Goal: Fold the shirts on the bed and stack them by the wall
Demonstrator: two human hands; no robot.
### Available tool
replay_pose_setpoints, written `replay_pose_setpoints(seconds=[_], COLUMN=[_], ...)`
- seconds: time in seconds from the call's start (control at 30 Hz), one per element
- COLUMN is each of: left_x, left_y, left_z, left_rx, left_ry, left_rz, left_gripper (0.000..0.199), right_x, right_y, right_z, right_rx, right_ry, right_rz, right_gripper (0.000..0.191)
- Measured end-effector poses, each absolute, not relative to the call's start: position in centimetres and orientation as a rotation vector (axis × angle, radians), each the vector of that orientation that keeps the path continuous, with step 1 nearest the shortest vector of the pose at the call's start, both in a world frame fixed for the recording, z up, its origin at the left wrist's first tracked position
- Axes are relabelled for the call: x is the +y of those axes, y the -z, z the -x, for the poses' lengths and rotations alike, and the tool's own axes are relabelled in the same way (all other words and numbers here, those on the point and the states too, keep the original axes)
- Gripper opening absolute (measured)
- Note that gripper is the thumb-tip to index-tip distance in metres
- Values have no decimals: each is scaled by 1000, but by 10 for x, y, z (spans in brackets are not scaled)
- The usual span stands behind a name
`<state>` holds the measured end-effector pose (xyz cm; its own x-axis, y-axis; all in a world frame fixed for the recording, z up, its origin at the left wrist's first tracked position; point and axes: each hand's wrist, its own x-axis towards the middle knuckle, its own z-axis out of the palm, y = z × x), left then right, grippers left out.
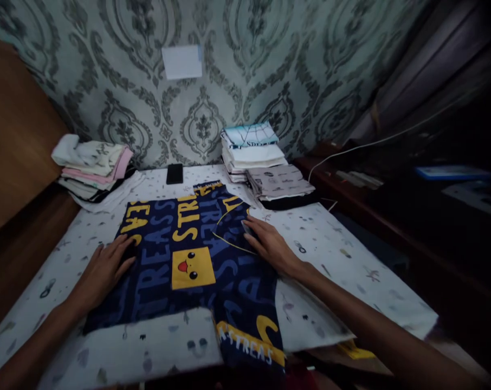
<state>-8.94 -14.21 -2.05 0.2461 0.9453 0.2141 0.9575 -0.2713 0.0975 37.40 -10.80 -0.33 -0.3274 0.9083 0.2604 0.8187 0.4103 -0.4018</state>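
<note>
A navy T-shirt (156,281) with yellow and blue lettering lies spread sideways, its neckline on the right and its hem on the left. On its front is a yellow square with a smiling face (193,268). One sleeve (251,344) reaches toward me over the table's near edge; the other points to the back. My left hand (103,268) rests open on the hem side, fingertips on the cloth. Near the neckline, my right hand (270,244) lies with outstretched fingers on the fabric.
The T-shirt lies on a patterned white cloth (343,265). Folded clothes (93,165) are stacked at the back left, and another pile (253,154) stands at the back right beside folded grey cloth (282,181). A black phone (174,174) lies near the wall. A white cable (375,142) runs along the right.
</note>
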Motion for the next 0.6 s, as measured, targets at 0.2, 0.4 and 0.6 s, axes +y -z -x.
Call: replay_pose_setpoints(seconds=[0.2, 0.4, 0.6], left_x=[-20, 59, 64], left_y=[-10, -11, -19], left_z=[80, 83, 83], left_rx=[-1998, -2019, -2090], left_ry=[383, 217, 93], left_rz=[2476, 2466, 2524], left_gripper=[58, 48, 29], right_x=[38, 129, 142], right_y=[-40, -33, -18], right_z=[-326, -289, -287], right_rx=[-1648, -1448, -1413], right_ry=[-948, -1087, -982], right_rz=[1742, 1922, 1951], right_gripper=[32, 31, 15])
